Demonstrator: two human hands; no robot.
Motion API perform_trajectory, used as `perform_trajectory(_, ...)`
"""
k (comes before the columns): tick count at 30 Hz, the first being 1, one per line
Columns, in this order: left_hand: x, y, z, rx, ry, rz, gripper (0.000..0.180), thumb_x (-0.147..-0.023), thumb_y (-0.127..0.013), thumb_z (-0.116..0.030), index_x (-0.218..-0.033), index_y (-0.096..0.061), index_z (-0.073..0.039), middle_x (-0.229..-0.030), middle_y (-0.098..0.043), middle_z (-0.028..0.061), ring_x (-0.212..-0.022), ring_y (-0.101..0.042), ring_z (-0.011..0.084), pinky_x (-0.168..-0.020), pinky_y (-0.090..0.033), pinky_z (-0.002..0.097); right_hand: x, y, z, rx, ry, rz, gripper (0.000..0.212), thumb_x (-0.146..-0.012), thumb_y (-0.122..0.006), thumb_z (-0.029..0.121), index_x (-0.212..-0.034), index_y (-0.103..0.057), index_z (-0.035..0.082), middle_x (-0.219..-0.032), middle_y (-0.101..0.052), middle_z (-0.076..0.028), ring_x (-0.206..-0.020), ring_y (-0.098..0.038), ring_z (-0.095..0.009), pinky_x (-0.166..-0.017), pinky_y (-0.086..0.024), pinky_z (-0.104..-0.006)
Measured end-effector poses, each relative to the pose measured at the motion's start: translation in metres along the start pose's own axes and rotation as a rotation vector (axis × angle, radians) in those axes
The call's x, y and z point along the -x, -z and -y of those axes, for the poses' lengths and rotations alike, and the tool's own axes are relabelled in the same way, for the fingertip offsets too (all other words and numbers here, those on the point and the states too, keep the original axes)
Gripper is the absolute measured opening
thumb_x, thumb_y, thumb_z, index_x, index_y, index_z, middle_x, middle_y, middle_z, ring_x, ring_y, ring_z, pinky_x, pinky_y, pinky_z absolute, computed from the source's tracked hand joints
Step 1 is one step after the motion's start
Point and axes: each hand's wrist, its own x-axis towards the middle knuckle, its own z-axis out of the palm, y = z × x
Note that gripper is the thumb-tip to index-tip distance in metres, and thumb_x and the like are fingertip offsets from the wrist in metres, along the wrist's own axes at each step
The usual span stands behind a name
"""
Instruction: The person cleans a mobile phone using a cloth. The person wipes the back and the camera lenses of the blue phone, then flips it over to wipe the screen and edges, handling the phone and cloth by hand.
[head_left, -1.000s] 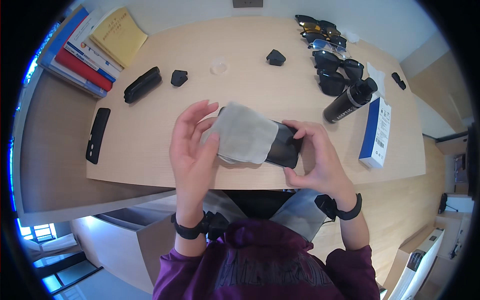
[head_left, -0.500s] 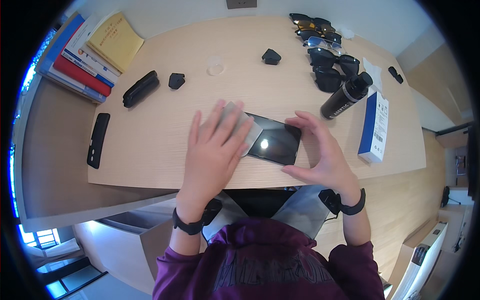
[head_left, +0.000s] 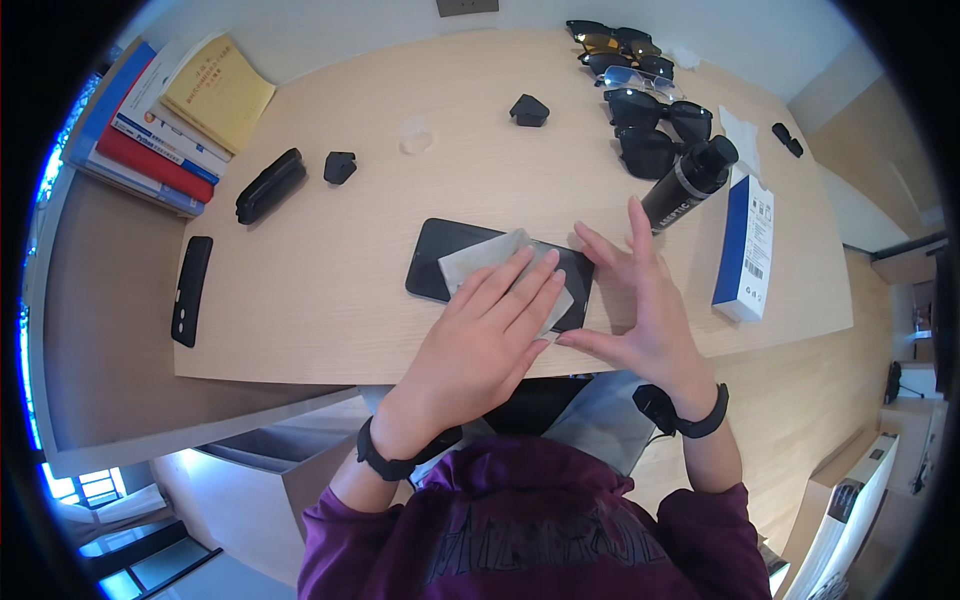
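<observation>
— What's laid out before you?

— A wide wooden table [head_left: 330, 270]. At the far left, a stack of books [head_left: 165, 125]; at the right, a blue and white box [head_left: 745, 245] with a black bottle [head_left: 690, 180] just beside it, and several pairs of sunglasses [head_left: 640, 95] at the far edge.

— And your hands?

— A black phone [head_left: 440, 265] lies flat near the table's near edge. My left hand [head_left: 485, 345] presses a grey cloth [head_left: 480, 265] onto it, fingers flat and together. My right hand [head_left: 645, 315] is spread open, fingertips steadying the phone's right end, pinching nothing.
</observation>
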Motion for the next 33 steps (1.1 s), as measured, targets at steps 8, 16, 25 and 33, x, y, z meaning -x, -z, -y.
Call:
perform_trajectory(8,0.002,0.013,0.015,-0.125,0.054,0.030,0.052,-0.093,-0.068,-0.016,-0.142,-0.057,-0.005,-0.154,-0.049,0.0149,-0.143,-0.044,0.0359,-0.115,-0.038,0.0478,0.001,0.001,0.001,-0.115,-0.037,0.023,0.125,-0.071,-0.094,0.023,-0.163,-0.011,0.007,-0.137,-0.062,-0.021,-0.126,-0.060,-0.035,-0.108,-0.049,-0.0403)
perform_trajectory(16,-0.008,-0.002,0.002,0.091,0.067,-0.014,0.051,-0.093,-0.067,-0.011,-0.143,-0.057,-0.006,-0.151,-0.052,0.0149,-0.142,-0.045,0.0350,-0.114,-0.038,0.0459,-0.002,0.001,0.001,-0.182,-0.076,0.027,0.130,-0.066,-0.097,0.019,-0.164,-0.012,0.006,-0.138,-0.062,-0.020,-0.126,-0.062,-0.031,-0.112,-0.044,-0.0424)
perform_trajectory(25,-0.026,-0.011,0.002,0.105,-0.020,0.000,0.050,-0.084,-0.068,-0.002,-0.133,-0.068,-0.013,-0.140,-0.064,0.0066,-0.132,-0.055,0.0321,-0.107,-0.047,0.0435,-0.001,-0.001,-0.006,-0.163,-0.038,0.033,0.121,-0.071,-0.093,0.020,-0.163,-0.015,0.006,-0.130,-0.060,-0.021,-0.119,-0.060,-0.034,-0.103,-0.049,-0.0417)
perform_trajectory(33,-0.020,0.002,0.026,0.119,0.184,-0.135,0.045,-0.090,-0.062,0.005,-0.131,-0.069,-0.012,-0.138,-0.065,0.0079,-0.131,-0.056,0.0322,-0.109,-0.048,0.0415,0.001,-0.001,0.001,-0.141,-0.064,0.017,0.105,-0.070,-0.093,0.019,-0.153,-0.030,0.002,-0.131,-0.059,-0.022,-0.126,-0.060,-0.033,-0.108,-0.049,-0.0403)
